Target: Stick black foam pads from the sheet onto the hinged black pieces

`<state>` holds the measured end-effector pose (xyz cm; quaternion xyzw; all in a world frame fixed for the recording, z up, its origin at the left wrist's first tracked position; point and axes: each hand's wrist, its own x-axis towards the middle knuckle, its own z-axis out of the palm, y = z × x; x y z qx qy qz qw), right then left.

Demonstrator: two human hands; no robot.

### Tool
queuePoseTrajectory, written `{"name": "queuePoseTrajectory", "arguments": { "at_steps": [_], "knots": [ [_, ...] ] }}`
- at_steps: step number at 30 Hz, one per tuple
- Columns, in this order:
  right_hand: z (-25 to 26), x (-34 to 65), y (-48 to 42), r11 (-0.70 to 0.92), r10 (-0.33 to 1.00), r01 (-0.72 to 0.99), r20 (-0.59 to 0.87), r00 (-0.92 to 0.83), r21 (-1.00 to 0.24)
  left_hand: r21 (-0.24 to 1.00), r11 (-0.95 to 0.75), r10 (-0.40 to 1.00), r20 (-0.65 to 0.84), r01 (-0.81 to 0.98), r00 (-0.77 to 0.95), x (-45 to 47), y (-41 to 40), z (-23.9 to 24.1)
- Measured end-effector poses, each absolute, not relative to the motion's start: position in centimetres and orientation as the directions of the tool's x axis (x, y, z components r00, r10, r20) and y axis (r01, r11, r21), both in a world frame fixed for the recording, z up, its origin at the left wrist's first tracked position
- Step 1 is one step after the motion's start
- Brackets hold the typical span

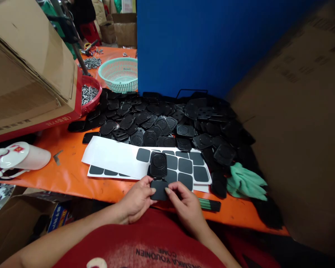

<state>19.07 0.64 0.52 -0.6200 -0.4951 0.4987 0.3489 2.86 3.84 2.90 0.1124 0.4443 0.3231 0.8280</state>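
Note:
A black hinged plate [159,165] lies unfolded between my hands near the table's front edge. Its far half has a raised round pattern, and a smooth dark grey rounded-square pad [159,190] covers the near half. My left hand [139,197] grips the near half from the left, thumb on top. On the opposite edge, my right hand [184,201] pinches the corner of that half between thumb and fingers. Just beyond are white sheets [114,154] bearing dark grey rounded-square stickers [185,166]. Behind them spreads a large heap of similar black plates [156,124].
A white lidded cup [25,156] and a big cardboard box [30,63] stand left. A red basket [93,102] holds metal pins; a mint basket [120,74] sits farther back. A green cloth [245,180] lies right, beside another box [301,123]. A blue panel [190,44] blocks the back.

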Motion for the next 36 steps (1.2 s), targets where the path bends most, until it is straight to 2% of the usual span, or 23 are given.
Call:
{"name": "queuePoseTrajectory", "arguments": {
  "at_steps": [8,13,17,22,26,29,32,36],
  "knots": [
    [1.0,19.1,0.9,-0.316,0.944,0.286,-0.331,-0.005,-0.904,0.453,0.773,0.624,-0.671,-0.444,0.400,2.9,3.8,3.0],
    [1.6,19.0,1.2,-0.183,0.972,0.471,-0.230,-0.043,-0.863,0.480,0.766,0.636,-0.664,-0.427,0.394,2.9,3.7,3.3],
    [1.9,18.9,1.5,-0.028,0.987,0.631,-0.120,-0.104,-0.776,0.557,0.740,0.672,-0.630,-0.377,0.388,2.8,3.4,2.8],
    [1.9,18.7,1.7,0.088,0.988,0.735,-0.034,-0.149,-0.672,0.690,0.674,0.733,-0.582,-0.263,0.351,2.3,3.2,2.0],
    [1.9,18.5,2.0,0.110,0.987,0.793,-0.030,-0.160,-0.599,0.804,0.574,0.789,-0.495,-0.152,0.363,1.9,3.3,2.6],
    [2.1,18.6,2.5,0.055,0.986,0.799,-0.095,-0.140,-0.599,0.849,0.514,0.823,-0.448,-0.123,0.349,1.8,3.5,2.9],
    [2.0,19.2,3.1,-0.062,0.970,0.717,-0.211,-0.121,-0.695,0.751,0.598,0.794,-0.510,-0.279,0.330,2.0,3.7,2.8],
    [1.6,20.3,3.7,-0.248,0.916,0.431,-0.355,-0.187,-0.868,0.525,0.696,0.711,-0.599,-0.490,0.367,2.3,4.0,2.8]
  ]
}}
